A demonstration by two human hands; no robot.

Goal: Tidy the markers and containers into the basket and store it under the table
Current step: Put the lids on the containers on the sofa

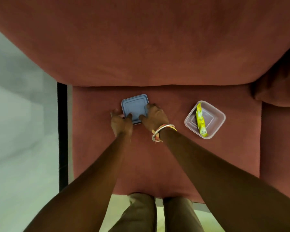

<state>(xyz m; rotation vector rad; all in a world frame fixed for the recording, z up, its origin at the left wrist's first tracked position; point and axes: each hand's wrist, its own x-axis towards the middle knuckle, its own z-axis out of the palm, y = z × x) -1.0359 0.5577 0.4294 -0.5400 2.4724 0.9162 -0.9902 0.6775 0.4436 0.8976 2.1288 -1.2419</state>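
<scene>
1. A square plastic container with a blue-grey lid (135, 106) is sitting at centre frame on a rust-red upholstered seat (157, 156).
2. The left hand (121, 122) is gripping its left edge, thumb on the lid.
3. The right hand (155, 117) is curling over its right edge.
4. A clear square plastic tub (214, 124) is lying apart, right of centre, holding a yellow packet (200, 120).

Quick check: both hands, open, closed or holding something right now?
Left hand: fingers curled round the blue-lidded container, gripping its left edge.
Right hand: gripping the same container's right edge.
</scene>
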